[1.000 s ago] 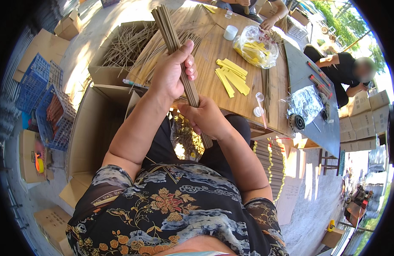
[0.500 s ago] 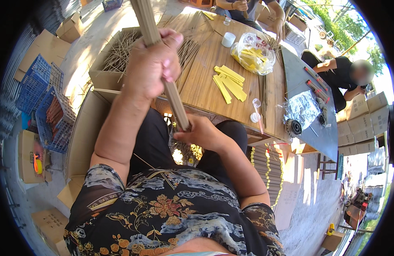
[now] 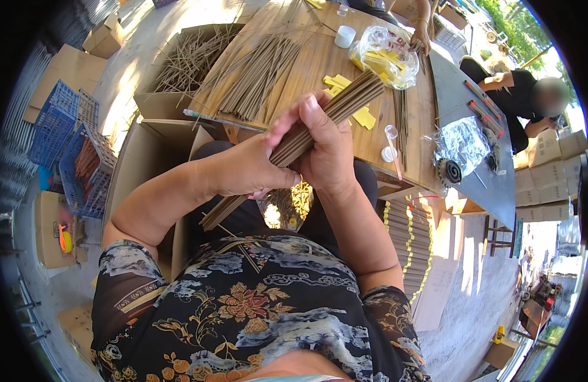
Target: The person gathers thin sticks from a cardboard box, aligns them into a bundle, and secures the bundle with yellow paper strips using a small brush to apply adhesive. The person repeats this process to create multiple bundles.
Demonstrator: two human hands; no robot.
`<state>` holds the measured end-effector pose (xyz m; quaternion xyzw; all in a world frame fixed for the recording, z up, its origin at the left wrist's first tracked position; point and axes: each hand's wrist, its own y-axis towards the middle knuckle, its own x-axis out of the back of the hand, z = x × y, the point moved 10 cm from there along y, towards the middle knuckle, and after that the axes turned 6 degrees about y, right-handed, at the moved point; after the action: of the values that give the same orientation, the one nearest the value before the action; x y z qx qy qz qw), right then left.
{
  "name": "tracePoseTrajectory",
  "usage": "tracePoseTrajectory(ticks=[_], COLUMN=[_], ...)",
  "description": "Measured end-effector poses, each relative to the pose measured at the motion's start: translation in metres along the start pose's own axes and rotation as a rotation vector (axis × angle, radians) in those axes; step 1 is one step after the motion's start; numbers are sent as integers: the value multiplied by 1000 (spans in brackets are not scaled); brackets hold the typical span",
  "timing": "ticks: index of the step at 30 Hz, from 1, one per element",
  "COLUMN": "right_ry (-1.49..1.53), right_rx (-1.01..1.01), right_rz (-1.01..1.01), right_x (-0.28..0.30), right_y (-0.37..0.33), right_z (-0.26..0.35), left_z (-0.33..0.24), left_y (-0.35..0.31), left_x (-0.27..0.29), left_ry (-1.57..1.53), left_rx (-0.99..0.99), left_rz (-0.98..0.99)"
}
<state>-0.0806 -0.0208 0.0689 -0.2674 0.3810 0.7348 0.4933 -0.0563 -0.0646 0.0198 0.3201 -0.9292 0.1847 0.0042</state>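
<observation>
A thick bundle of thin brown incense sticks (image 3: 361, 92) lies slanted across both my hands, its far end up to the right over the table. My left hand (image 3: 249, 167) wraps the lower middle of the bundle. Just above it my right hand (image 3: 326, 149) grips the bundle, thumb along its upper side. The near end sticks out below my left wrist, over my lap. Some fingers are hidden behind the sticks. Beyond my hands, more loose sticks (image 3: 259, 79) are spread on the wooden table (image 3: 310, 70). Yellow paper strips (image 3: 365, 118) lie partly behind the bundle.
An open cardboard box (image 3: 155, 105) of sticks stands left of the table. A clear bag (image 3: 402, 67) with yellow strips, a white cup (image 3: 344, 37) and crumpled plastic wrap (image 3: 462, 153) are on the tabletops. Wrapped bundles (image 3: 412, 245) stand at right. Two other people are beyond.
The bundle has swung from steeply upright, leaning left, to a slant toward the upper right. My left hand has come down, my right hand has risen, and they now sit close together.
</observation>
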Motion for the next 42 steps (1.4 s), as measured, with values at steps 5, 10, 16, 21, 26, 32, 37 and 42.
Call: tracePoseTrajectory(ticks=[5,10,16,21,26,32,37,42], right_ry=[44,-66,-83,41,-45,-117,-143,-64], right_rx=[100,210,201,13,96,252,226,115], right_rz=[-192,-392,-351,-310,-261,-393,-347,-304], right_x=[13,36,39,22,26,36,33,22], right_y=[-4,0,1,-1,-4,-6,-7,-6], right_z=[-6,9,12,-3,9,24,24,19], left_z=[25,-5,1,14,30,-16,-1,24], left_y=[1,-6,-8,10,15,-4,11,19], left_x=[2,34,32,5,0,19,15,-10], left_ry=[-21,651,556,165,180,638,410,23], left_rx=[159,-322,-373,-79,88,-339,-459,78], left_rz=[82,-525,-726,-212,-68,-752,-643,-114])
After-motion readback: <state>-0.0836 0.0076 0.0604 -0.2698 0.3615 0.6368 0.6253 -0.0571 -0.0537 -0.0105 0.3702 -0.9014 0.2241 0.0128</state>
